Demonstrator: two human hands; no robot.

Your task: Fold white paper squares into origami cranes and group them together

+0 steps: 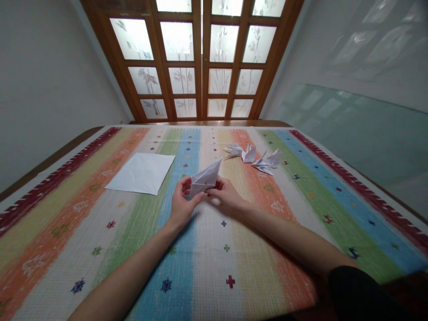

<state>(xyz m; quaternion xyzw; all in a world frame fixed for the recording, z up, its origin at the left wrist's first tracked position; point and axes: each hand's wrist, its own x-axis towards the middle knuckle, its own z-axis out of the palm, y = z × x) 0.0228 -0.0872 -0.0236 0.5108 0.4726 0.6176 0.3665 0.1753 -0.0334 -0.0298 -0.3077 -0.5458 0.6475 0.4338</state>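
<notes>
Over the near half of the striped cloth point(214, 267), two bare forearms reach in, a black sleeve point(361, 292) at the right elbow. Just beyond them, the left hand point(183, 199) pinches the left and lower part of the folded paper point(206, 177), thumb in front, fingers curled round its left side. The right hand point(226, 195) is nearly closed at the lower right corner, thumb and fingers on the paper (how firmly, I cannot tell). The paper sits between the two grips, mostly above the thumbs, its long point slanting up and to the right, clear of the cloth. Farther off to the left, a flat white sheet point(142, 173) lies on the cloth. Across to the right is a loose row of white folded pieces point(249, 154), pointed and winged. Past the table's far edge point(274, 123) stand wooden doors point(202, 89) with patterned panes
</notes>
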